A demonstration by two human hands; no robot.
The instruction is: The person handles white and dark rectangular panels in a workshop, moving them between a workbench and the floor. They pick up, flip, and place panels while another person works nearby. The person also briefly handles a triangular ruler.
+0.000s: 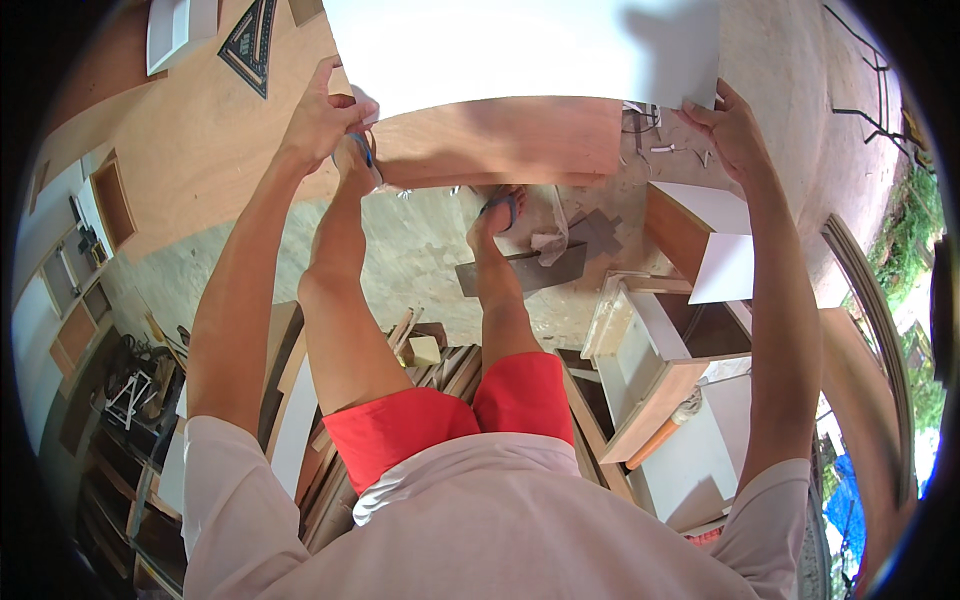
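The left hand (325,118) pinches the white panel (520,50) by its near left corner and the right hand (728,128) grips it by the near right corner, so the two hands stand wide apart, each closed on an edge. The panel lies at the far side of the view, over the brown board (500,145), its far edge out of sight; whether that far end rests on anything, I cannot tell. If it is unsupported, the weight would probably lever down against the fingertips, and a corner could slip from so shallow a hold. A dropped near edge might then land on the left foot (350,168) or the right foot (492,215), both beside the board and covered only by sandals. Uneven lifting could twist the panel and chip a corner, and swinging it right and nearer could knock the white-faced box (700,235). The loose scraps (665,148) on the floor just right of the board could scratch the white face if it were set down there. Footing is another worry: the clear plastic bag (550,243) and the dark strip (530,272) lie near the right foot, and a blind backward step, with the panel drawing the eyes, could slide or trip.
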